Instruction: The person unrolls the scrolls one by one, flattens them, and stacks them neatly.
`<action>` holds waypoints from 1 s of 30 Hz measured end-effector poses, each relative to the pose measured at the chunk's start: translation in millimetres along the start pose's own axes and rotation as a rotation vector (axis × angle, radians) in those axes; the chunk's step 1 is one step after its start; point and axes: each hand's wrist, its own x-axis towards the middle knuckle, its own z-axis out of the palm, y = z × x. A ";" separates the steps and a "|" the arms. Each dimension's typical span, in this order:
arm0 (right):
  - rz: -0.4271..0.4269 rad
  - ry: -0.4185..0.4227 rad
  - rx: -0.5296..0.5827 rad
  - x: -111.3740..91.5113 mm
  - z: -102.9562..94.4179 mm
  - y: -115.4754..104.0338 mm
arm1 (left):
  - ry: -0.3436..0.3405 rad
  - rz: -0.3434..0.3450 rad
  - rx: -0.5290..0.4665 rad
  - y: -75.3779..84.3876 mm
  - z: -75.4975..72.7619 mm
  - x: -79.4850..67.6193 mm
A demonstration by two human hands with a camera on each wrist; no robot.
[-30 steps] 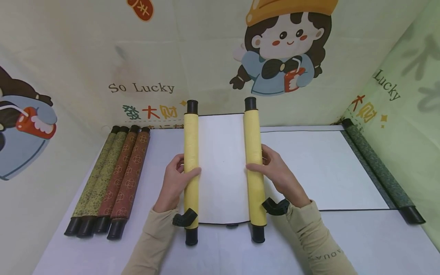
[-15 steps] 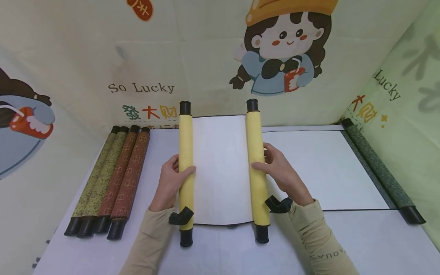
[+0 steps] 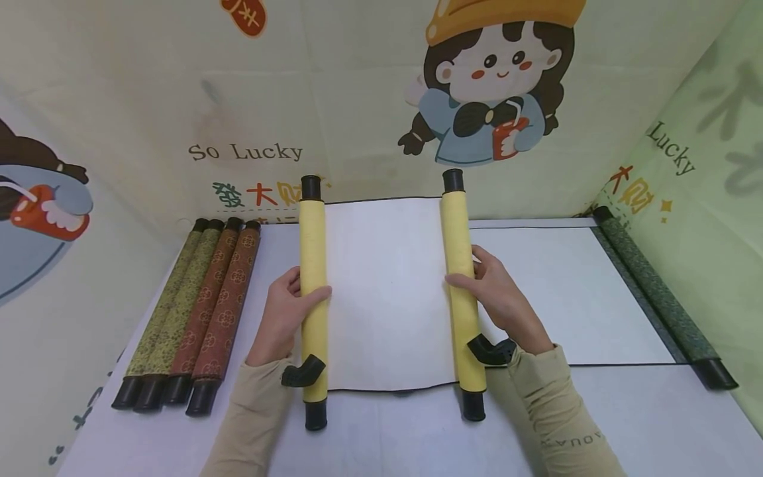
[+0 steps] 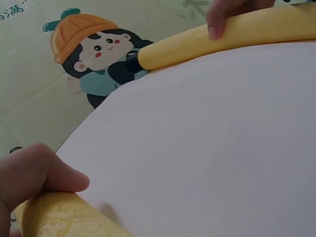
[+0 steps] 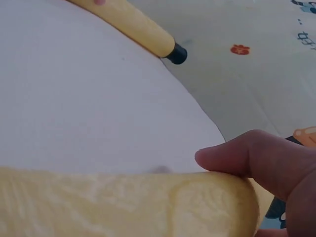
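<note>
A yellow scroll with black end knobs is partly unrolled, its blank white sheet stretched between two rolls. My left hand grips the left roll, thumb over the front and fingers behind it. Around the right roll my right hand is curled the same way. Seen from the left wrist, the thumb presses on the yellow roll beside the sheet. In the right wrist view, the thumb lies over the roll's edge.
Two olive scrolls and two reddish-brown flowered scrolls lie side by side at the left. A dark green scroll lies at the right, its white sheet spread toward the middle of the table. Printed cloth hangs behind.
Both hands have moved apart, the left one leftward and the right one rightward. The rolls have gone with them, and more of the white sheet shows between them.
</note>
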 end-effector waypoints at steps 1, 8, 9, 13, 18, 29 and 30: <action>0.003 0.006 -0.003 0.2 -0.4 -0.3 | 0.002 -0.003 0.000 0.1 -0.8 0.2; -0.012 0.025 -0.020 0.6 -4.2 0.0 | 0.014 -0.004 -0.008 0.5 -4.1 1.0; -0.012 0.027 -0.019 0.4 -4.9 0.1 | 0.019 -0.005 -0.011 0.5 -4.3 1.2; -0.008 0.028 -0.011 0.4 -7.0 0.7 | 0.051 -0.013 -0.023 -0.3 -5.8 1.9; -0.014 0.031 -0.013 -0.2 -8.7 -0.5 | 0.064 -0.012 -0.038 -0.2 -8.3 1.8; -0.002 0.033 -0.008 -4.2 -17.6 -4.9 | 0.084 -0.028 -0.024 1.6 -11.1 1.9; -0.004 0.031 -0.012 -4.3 -17.9 -5.3 | 0.086 -0.033 -0.020 2.0 -11.5 2.0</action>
